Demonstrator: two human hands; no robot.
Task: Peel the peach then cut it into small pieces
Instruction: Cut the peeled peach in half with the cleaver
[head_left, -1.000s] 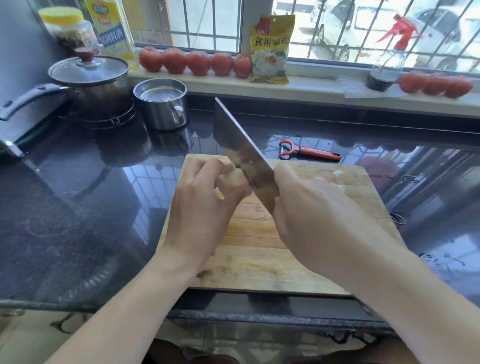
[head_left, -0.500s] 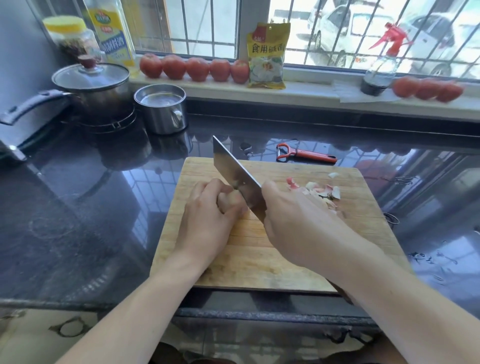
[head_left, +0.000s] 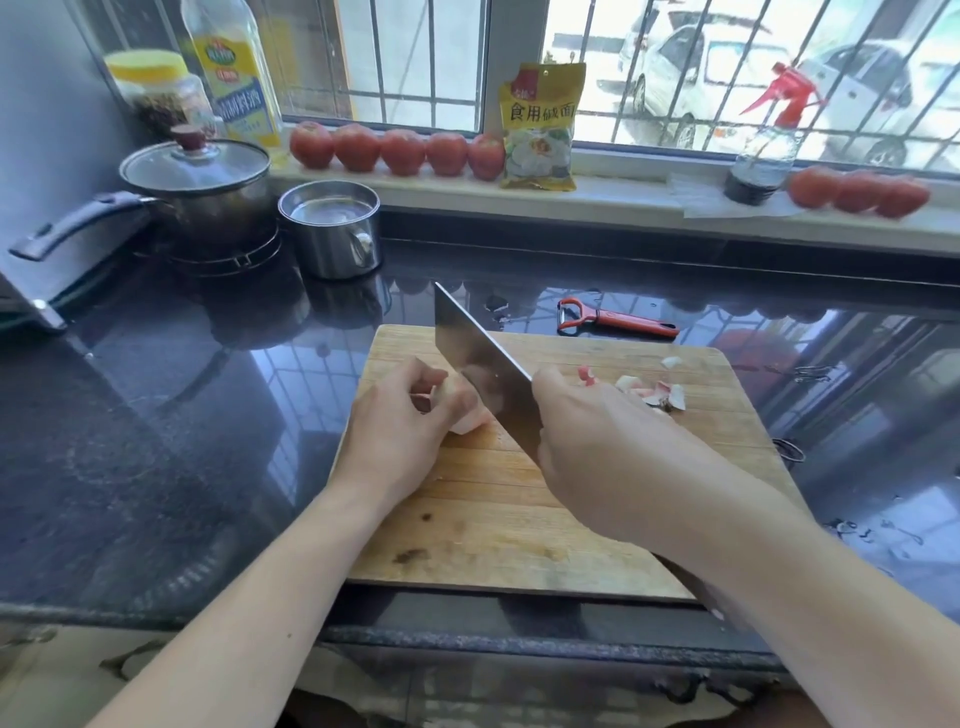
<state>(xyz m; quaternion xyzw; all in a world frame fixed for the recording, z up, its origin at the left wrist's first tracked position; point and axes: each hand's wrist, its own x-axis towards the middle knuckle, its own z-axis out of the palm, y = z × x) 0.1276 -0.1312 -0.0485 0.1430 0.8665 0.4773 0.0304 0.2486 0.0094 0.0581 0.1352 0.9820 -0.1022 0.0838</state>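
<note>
- Two hands work: left hand curls its fingers round the peeled peach.
- Right hand grips the cleaver, now lowered from its raised tilt, slicing; dicing continues.

cutting board lies on the surface; peeler just beyond it, pot and cup far left.

Left hand fingers curled down; right hand fisted.

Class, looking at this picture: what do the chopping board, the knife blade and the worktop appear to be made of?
Chopping board: probably wood or bamboo, matte, with visible strips and stains. Knife blade: metal, likely steel, smooth, grey and reflective. Worktop: probably polished dark stone, since its speckled surface mirrors the window bars.
</note>
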